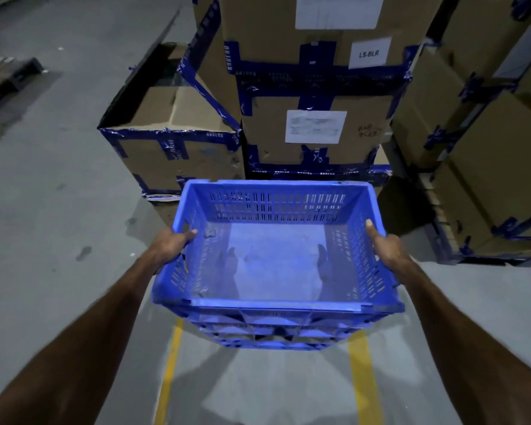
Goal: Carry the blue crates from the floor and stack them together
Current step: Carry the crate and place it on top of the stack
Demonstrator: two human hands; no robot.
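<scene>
Blue crate (pixel 276 265) hangs in the head view between both hands, just this side of the stacked cardboard boxes (pixel 313 118), its long axis running across the body. Left hand (pixel 172 243) clamps the left rim, thumb curled inside; right hand (pixel 387 243) grips the right rim likewise. More blue crate edges (pixel 273 335) show directly beneath; whether they touch I cannot tell.
</scene>
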